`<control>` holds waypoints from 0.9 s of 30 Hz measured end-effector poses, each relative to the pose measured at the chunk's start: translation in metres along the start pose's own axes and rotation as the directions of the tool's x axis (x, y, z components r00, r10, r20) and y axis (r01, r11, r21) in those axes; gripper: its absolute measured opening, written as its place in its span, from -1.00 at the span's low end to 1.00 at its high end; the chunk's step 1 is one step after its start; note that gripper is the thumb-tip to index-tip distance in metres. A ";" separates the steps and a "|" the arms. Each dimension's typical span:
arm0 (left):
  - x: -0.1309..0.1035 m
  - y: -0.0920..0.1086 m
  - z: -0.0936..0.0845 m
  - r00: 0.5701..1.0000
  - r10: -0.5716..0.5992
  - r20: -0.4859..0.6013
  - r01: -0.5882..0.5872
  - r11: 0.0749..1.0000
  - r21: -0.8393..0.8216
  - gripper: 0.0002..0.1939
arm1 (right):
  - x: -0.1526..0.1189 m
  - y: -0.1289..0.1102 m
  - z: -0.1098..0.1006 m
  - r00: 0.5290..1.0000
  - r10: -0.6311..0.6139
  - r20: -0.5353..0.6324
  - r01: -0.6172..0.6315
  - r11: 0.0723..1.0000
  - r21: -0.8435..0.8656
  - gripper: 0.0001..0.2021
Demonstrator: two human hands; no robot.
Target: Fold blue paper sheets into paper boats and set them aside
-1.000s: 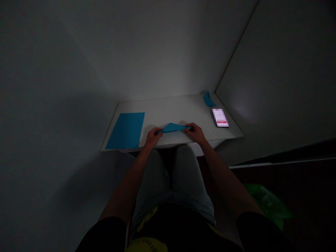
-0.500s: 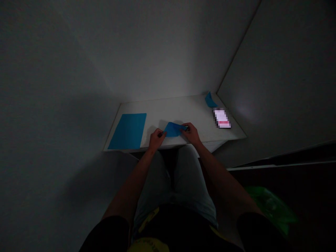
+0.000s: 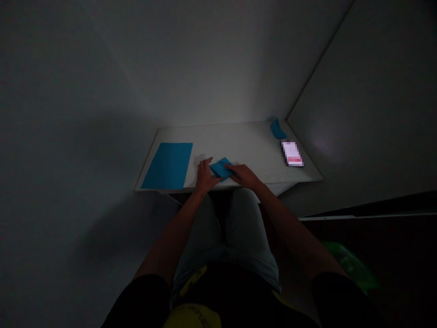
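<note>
I see the small folded piece of blue paper (image 3: 221,168) lying at the near edge of the white counter (image 3: 246,143), much more compact than a second ago, when it was stretched out as a long, flat triangle between both hands. The two ends have been brought in over the middle, so the fold I am working looks to be closing up. My left hand (image 3: 204,173) presses on the left side of the folded paper with fingers spread flat; my right hand (image 3: 246,175) rests on its right side, fingers extended onto it, gripping nothing that I can make out in this dim light. Left of the folded paper lies a flat rectangular blue sheet (image 3: 168,165). Well to its right sits a lit phone (image 3: 292,154), and beyond that, in the counter's far corner, a small blue paper scrap (image 3: 277,129).
</note>
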State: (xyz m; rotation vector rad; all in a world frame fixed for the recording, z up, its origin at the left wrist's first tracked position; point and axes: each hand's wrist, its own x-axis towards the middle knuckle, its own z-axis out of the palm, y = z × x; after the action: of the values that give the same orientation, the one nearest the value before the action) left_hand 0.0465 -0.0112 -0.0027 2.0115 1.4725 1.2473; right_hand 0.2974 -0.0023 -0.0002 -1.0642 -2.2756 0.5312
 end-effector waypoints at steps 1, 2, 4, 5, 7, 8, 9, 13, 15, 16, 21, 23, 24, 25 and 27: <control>0.000 0.001 0.000 1.000 0.017 0.002 -0.017 1.000 0.016 0.03 | -0.003 0.001 0.001 1.000 -0.011 -0.017 0.011 1.000 0.016 -0.45; 0.000 0.002 -0.001 0.999 0.032 0.012 -0.032 0.999 0.027 -0.01 | -0.005 0.001 0.002 0.999 -0.018 -0.039 0.019 1.000 0.022 -0.45; 0.000 0.003 -0.002 0.997 0.051 0.065 -0.053 0.998 0.040 -0.21 | -0.008 0.001 0.003 0.996 -0.011 -0.091 0.011 1.000 -0.008 -0.47; 0.001 0.003 -0.002 0.993 0.051 0.108 -0.057 0.997 0.048 -0.35 | -0.009 0.002 0.002 0.994 0.004 -0.112 -0.008 0.999 -0.039 -0.50; 0.002 0.004 -0.003 0.980 0.034 0.195 -0.050 0.996 0.079 -0.58 | -0.011 0.003 0.001 0.992 0.041 -0.121 -0.054 0.993 -0.109 -0.59; 0.003 0.005 -0.004 0.974 0.021 0.226 -0.045 0.994 0.099 -0.65 | -0.013 0.003 0.001 0.992 0.056 -0.109 -0.071 0.988 -0.140 -0.65; 0.004 0.005 -0.004 0.968 0.013 0.249 -0.043 0.992 0.115 -0.71 | -0.014 0.004 0.000 0.993 0.065 -0.094 -0.080 0.983 -0.164 -0.70; 0.005 0.006 -0.004 0.961 0.024 0.274 -0.054 0.993 0.104 -0.85 | -0.020 0.008 -0.003 0.994 0.078 -0.083 -0.093 0.975 -0.200 -0.76; 0.004 0.004 -0.003 0.965 0.022 0.260 -0.044 0.996 0.079 -0.88 | -0.023 0.010 -0.005 0.990 0.101 -0.101 -0.118 0.978 -0.172 -0.77; 0.004 0.003 -0.002 0.968 0.015 0.249 -0.033 0.997 0.065 -0.88 | -0.023 0.012 -0.006 0.987 0.120 -0.111 -0.135 0.981 -0.138 -0.76; 0.002 0.000 0.000 0.973 -0.034 0.227 0.042 0.999 -0.031 -0.76 | -0.023 0.013 -0.007 0.965 0.207 -0.163 -0.195 0.977 0.086 -0.64; 0.002 0.000 -0.001 0.976 -0.043 0.216 0.053 0.998 -0.044 -0.69 | -0.022 0.011 -0.006 0.966 0.183 -0.183 -0.178 0.983 0.043 -0.59; 0.002 0.001 -0.001 0.978 -0.042 0.203 0.050 0.998 -0.034 -0.67 | -0.022 0.010 -0.005 0.969 0.160 -0.187 -0.165 0.986 -0.011 -0.59; 0.002 0.002 -0.001 0.981 -0.035 0.193 0.038 0.999 -0.013 -0.66 | -0.022 0.009 -0.005 0.974 0.135 -0.181 -0.150 0.986 -0.072 -0.60; 0.002 0.004 -0.001 0.981 0.001 0.192 -0.010 0.999 0.044 -0.69 | -0.022 0.006 -0.004 0.987 0.094 -0.131 -0.118 0.976 -0.185 -0.61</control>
State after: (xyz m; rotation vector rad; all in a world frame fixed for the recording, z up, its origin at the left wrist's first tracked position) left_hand 0.0485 -0.0110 0.0019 2.1003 1.4142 0.9978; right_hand 0.3148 -0.0153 -0.0080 -1.2822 -2.2054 0.2833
